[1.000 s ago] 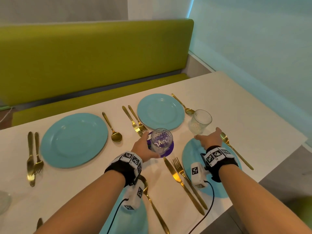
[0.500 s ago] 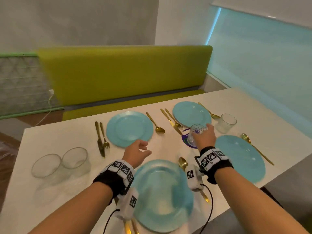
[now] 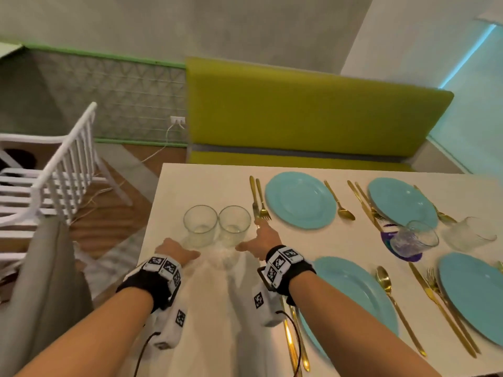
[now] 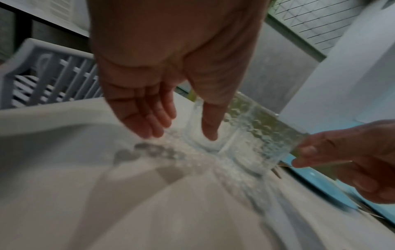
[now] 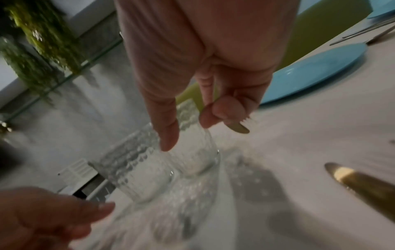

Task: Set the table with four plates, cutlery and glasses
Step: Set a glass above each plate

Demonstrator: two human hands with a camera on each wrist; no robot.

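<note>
Two clear textured glasses stand side by side at the left end of the white table point(image 3: 190, 186): a left glass point(image 3: 200, 225) and a right glass point(image 3: 234, 224). My left hand point(image 3: 187, 253) is just in front of the left glass point(image 4: 198, 116), fingers point(image 4: 149, 121) straight, thumb before the glass wall, not gripping. My right hand point(image 3: 250, 238) reaches beside the right glass point(image 5: 192, 152), thumb out, fingers point(image 5: 222, 111) loosely curled, holding nothing. Four turquoise plates lie set, the nearest point(image 3: 351, 300) by my right wrist. A third glass point(image 3: 413, 238) sits on a purple coaster, and a fourth point(image 3: 468, 232) stands beside it.
Gold knives, forks and spoons flank each plate; a knife and fork point(image 3: 258, 202) lie just right of the two glasses. A white slatted chair point(image 3: 54, 175) stands left of the table and a green bench point(image 3: 313, 118) runs behind it. The table's left edge is close to my left hand.
My right hand let go of the glass on the purple coaster. Both hands moved left to the two glasses at the table's end, and the head view swung left with them.
</note>
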